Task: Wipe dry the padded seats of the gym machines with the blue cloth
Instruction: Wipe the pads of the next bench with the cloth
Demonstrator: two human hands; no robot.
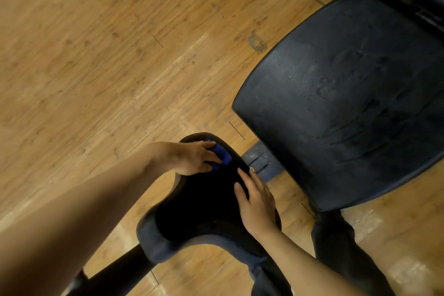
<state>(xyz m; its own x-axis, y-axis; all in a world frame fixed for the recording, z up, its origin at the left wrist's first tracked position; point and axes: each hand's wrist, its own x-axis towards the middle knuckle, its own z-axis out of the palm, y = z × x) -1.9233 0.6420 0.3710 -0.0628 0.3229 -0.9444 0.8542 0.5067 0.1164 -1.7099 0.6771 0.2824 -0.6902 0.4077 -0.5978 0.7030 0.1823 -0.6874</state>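
Wood floor (120,67). Left hand (192,157) gripping cloth (222,151) on small seat (204,204); right hand (257,204) flat, steadying. Large seat (348,103) apparently wet, unwiped.

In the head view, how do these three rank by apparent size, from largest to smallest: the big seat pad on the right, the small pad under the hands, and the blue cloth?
1. Big seat pad
2. Small pad, nearer the camera, so its true size is unsure
3. Blue cloth, mostly covered by the left hand
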